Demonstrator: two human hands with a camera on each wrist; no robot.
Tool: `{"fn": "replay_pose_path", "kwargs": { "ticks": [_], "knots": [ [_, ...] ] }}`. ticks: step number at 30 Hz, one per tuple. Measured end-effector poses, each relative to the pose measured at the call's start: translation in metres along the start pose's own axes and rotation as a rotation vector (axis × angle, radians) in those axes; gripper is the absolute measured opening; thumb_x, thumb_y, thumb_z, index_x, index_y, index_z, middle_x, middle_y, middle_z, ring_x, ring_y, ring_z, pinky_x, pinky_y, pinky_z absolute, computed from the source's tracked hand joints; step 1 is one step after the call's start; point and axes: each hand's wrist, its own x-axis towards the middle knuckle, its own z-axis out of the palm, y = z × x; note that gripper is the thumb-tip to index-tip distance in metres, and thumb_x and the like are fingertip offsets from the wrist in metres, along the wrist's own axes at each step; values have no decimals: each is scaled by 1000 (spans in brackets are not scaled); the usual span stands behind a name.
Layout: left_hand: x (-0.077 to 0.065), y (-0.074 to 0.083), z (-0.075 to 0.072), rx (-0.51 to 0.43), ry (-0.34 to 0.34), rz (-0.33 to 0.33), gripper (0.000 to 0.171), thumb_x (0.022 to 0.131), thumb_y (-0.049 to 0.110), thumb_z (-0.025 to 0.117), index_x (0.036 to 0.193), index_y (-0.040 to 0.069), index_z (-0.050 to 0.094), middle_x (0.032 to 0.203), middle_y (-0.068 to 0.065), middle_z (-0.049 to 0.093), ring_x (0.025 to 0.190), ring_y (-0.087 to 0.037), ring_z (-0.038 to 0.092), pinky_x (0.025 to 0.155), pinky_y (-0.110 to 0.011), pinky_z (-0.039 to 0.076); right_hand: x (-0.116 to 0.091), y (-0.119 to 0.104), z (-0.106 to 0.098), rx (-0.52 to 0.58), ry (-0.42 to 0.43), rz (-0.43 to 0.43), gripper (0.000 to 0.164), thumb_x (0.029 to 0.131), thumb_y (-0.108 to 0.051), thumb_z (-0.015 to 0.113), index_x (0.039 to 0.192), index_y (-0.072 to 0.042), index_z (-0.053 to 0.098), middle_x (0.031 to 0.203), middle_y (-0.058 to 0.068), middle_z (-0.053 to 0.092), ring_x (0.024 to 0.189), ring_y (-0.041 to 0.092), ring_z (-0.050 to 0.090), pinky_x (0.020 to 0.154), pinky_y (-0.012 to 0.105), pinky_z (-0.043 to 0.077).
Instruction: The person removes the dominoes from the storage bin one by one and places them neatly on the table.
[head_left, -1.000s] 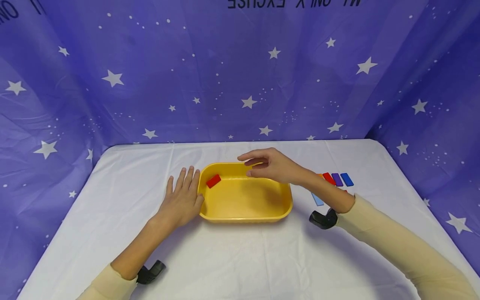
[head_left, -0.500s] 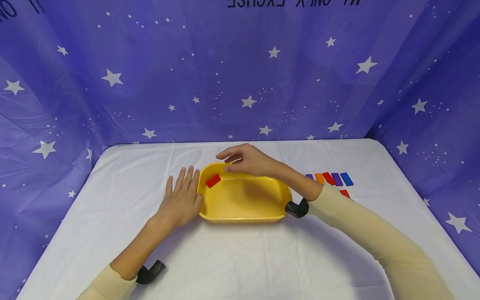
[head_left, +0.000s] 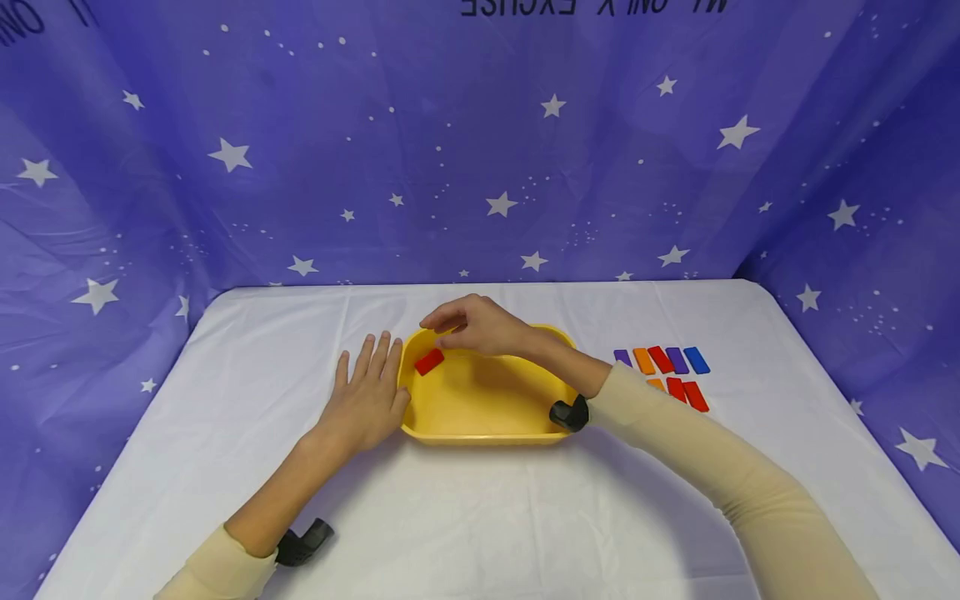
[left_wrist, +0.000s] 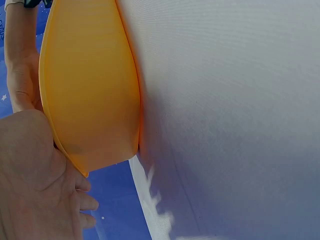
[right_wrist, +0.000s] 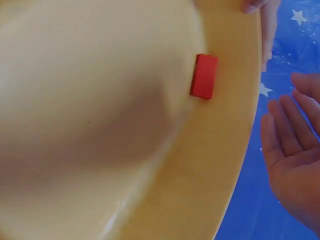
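A yellow plastic tub (head_left: 487, 438) stands mid-table, and one red block (head_left: 430, 362) lies inside it near its left end. My left hand (head_left: 365, 406) rests against the tub's left rim with fingers straight and spread, the thumb over the edge. Above the tub's back rim is my right hand (head_left: 480, 327), its fingers loosely bent with a gap to the thumb. In the right wrist view that hand (right_wrist: 295, 145) holds nothing, and the red block (right_wrist: 204, 76) sits below it against the tub's sloping wall.
To the right of the tub, several flat blocks lie in two rows on the white cloth: a blue block (head_left: 697, 360), a purple block (head_left: 676, 361), an orange block (head_left: 643, 361) and red ones (head_left: 696, 397). A starry blue curtain (head_left: 480, 150) hangs behind the table.
My right hand has moved left across the tub toward the red block's end, uncovering more of the blocks on the right. The left hand, the tub and the red block have stayed put.
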Motion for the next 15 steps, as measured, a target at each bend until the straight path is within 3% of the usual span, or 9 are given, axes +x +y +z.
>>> {"fn": "replay_pose_path", "kwargs": {
  "ticks": [15],
  "knots": [
    [0,-1,0,-11,-5,-1,69,104,30,37,158,-3,11,164,-22,5,150,-39,-5,114,-63,-6,13,19,9,-86,-107,54,36,89,-2,73,125,-2,70,120,8,70,111,18,66,93,23,50]
  ]
}}
